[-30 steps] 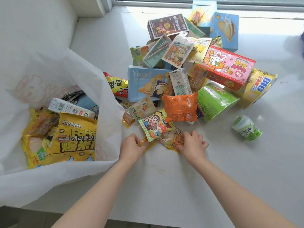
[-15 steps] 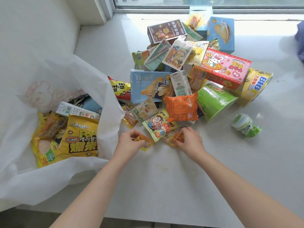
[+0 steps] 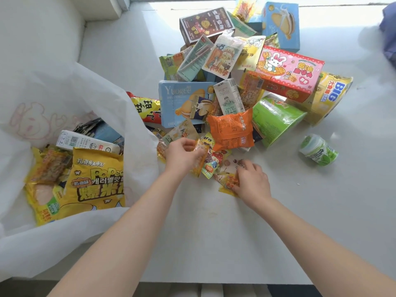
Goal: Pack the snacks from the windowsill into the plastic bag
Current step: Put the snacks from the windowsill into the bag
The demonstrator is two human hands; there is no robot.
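At the near edge of the snack pile [image 3: 289, 69] on the windowsill [image 3: 214, 232], the left hand [image 3: 183, 156] has its grip curled round a small yellow packet [image 3: 200, 159]. The right hand [image 3: 254, 182] grip pinches an orange-yellow sachet [image 3: 228, 182] lying on the sill. The white plastic bag [image 3: 53, 86] gapes just to the left, popcorn bag [image 3: 96, 181] already inside.

Noted a blurred blue-violet cloth [image 3: 389, 37] at two o'clock, cut off by the edge; noted a white window frame [image 3: 120, 3] at eleven o'clock.
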